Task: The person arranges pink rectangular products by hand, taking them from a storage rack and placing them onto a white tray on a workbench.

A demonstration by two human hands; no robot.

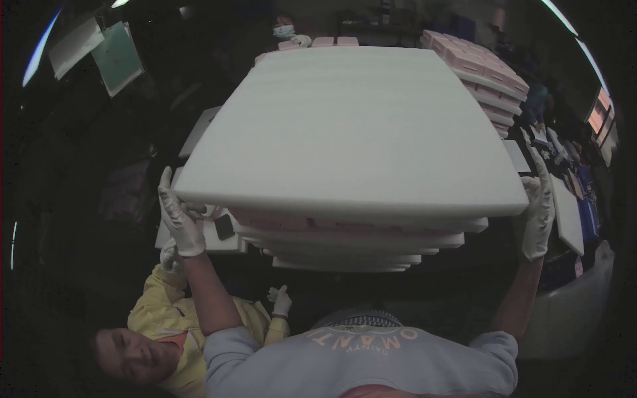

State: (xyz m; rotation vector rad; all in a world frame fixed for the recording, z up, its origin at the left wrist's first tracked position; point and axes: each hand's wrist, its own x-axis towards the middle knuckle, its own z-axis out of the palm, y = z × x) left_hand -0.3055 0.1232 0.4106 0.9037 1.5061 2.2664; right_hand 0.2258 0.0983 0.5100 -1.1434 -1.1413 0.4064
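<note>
A large white foam sheet point(352, 126) lies on top of a stack in front of me. Layers of pink boxes point(279, 219) and more white sheets point(345, 242) show beneath its near edge. My left hand point(180, 222), in a white glove, is at the near left corner, fingers stretched up along the side. At the near right corner, my gloved right hand point(539, 215) has its fingers extended upward and its palm facing the sheet's edge. Both hands are open, flanking the sheet. The sheet covers most of the stack.
Left of me stands a person in a yellow jacket point(159, 298) with white gloves. Another masked person point(284, 30) is behind the stack. A second stack of pink boxes point(478, 63) rises at the back right. A translucent bin point(570, 312) stands at right, and a dark phone-like object point(223, 227) at left.
</note>
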